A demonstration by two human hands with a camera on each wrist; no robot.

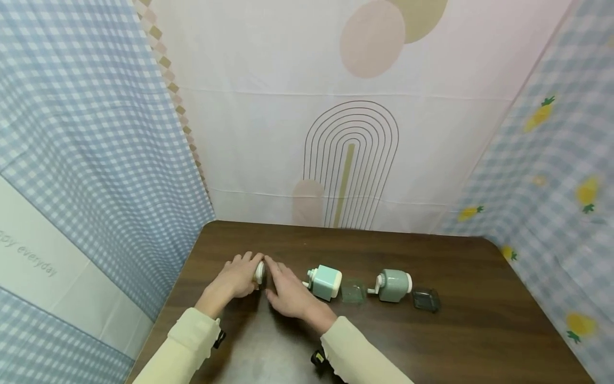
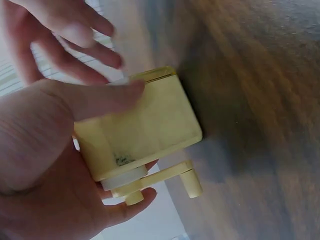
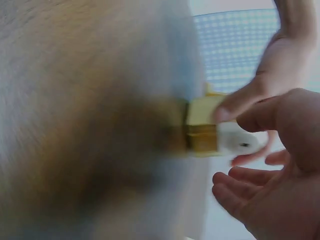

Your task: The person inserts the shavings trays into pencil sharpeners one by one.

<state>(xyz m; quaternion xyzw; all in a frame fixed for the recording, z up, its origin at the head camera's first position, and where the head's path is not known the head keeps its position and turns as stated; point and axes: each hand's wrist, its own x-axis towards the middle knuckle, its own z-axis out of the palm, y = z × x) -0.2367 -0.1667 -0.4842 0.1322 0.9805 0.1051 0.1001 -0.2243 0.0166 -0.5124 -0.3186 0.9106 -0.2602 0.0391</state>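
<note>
Yellow sharpener (image 2: 155, 115): in the left hand (image 1: 235, 278), to the left of the blue sharpener (image 1: 327, 282). It hangs close over the table (image 1: 470, 330) or rests on it; contact cannot be told. The crank (image 2: 156, 179) sticks out at one end; an amber drawer (image 3: 202, 142) shows on the body.

Left hand clamped round the body, thumb laid across one flat face. Right hand (image 1: 288, 290) lies between yellow and blue sharpeners, fingers spread and loose beside the body, closed on nothing. The right wrist view is blurred; whether a fingertip brushes the sharpener cannot be told. Hands nearly meet at the fingertips.

Just right of the blue sharpener: a clear tray (image 1: 353, 292). Beyond that, also to its right: a green sharpener (image 1: 394, 285), then a dark tray (image 1: 426, 300).

Risks, judged: the thumb bears on a flat, probably smooth face, so a sideways push from the right hand could twist the body in the grip. The projecting crank could catch the table or a finger and tip it. A sudden tug on the drawer might jerk it free and spill any contents. The right hand sits close to the blue sharpener; a wide backward swing could knock it into the clear tray.
</note>
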